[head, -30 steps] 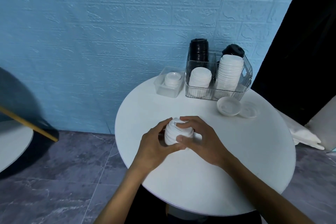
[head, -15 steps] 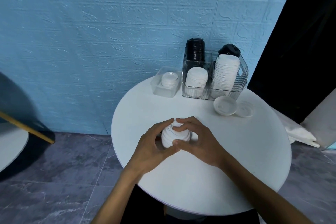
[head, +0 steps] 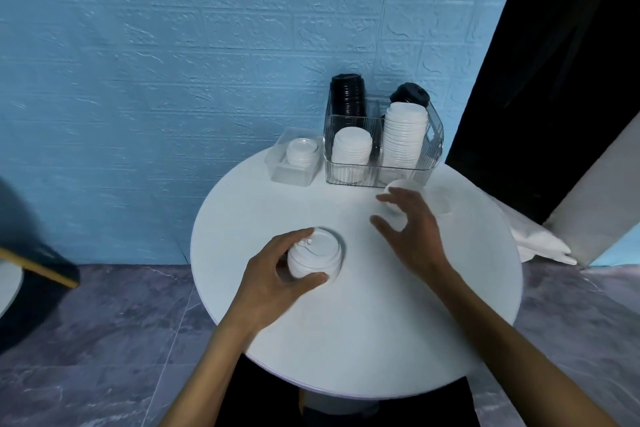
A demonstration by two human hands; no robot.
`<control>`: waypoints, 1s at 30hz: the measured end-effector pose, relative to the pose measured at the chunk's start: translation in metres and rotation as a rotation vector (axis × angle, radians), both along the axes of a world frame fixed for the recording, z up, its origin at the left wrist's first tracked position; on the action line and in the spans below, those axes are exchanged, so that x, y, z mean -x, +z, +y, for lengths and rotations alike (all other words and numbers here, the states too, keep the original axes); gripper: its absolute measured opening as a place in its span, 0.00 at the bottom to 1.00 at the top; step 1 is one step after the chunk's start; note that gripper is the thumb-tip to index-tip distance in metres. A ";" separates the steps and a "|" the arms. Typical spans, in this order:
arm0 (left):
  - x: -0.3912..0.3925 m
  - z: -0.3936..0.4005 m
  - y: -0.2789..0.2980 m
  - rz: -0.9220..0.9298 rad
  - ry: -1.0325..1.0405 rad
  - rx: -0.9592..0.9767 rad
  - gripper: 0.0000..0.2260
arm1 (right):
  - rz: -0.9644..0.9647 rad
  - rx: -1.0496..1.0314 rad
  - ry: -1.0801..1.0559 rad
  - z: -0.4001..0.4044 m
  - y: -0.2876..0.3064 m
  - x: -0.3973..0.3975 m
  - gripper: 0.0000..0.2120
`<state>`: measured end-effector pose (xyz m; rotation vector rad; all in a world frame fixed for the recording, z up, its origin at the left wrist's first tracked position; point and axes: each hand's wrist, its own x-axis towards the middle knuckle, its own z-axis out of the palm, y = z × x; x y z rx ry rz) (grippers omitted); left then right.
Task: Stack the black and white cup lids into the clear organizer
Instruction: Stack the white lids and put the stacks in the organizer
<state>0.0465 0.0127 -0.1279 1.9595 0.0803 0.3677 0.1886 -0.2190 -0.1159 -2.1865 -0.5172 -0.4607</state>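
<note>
On round table point(head: 381, 340), left hand point(head: 273, 277) gripping unmarked lids point(head: 317, 258)

loose lid point(head: 393, 199) half hidden (by hand point(head: 410, 236)), blurred

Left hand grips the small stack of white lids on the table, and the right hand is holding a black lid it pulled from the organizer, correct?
Not quite. The head view shows the right hand open and holding nothing, reaching toward the loose white lid by the clear organizer. The left hand does grip the small stack of white lids.
</note>
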 end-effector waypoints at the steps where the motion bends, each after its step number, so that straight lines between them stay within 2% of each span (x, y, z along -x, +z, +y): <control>1: 0.000 0.000 0.000 -0.002 0.001 0.001 0.29 | -0.005 0.046 -0.094 -0.008 0.000 -0.009 0.19; 3: -0.002 0.000 -0.001 -0.008 0.002 0.004 0.29 | 0.006 0.131 -0.205 -0.023 -0.003 -0.023 0.23; 8: -0.012 -0.007 -0.001 0.018 -0.013 0.038 0.30 | 0.081 0.240 -0.267 -0.040 -0.008 -0.038 0.31; 16: -0.042 -0.031 0.002 0.072 -0.083 0.014 0.31 | 0.093 0.307 -0.241 -0.036 -0.010 -0.047 0.25; 21: -0.049 -0.035 -0.001 0.075 -0.100 0.035 0.32 | 0.044 0.169 -0.176 -0.035 -0.001 -0.034 0.21; 25: -0.047 -0.036 -0.002 0.070 -0.088 0.035 0.32 | 0.227 -0.129 -0.005 -0.029 0.020 0.001 0.21; 30: -0.047 -0.039 -0.001 0.070 -0.084 0.027 0.32 | 0.426 -0.203 0.200 -0.019 0.036 0.021 0.24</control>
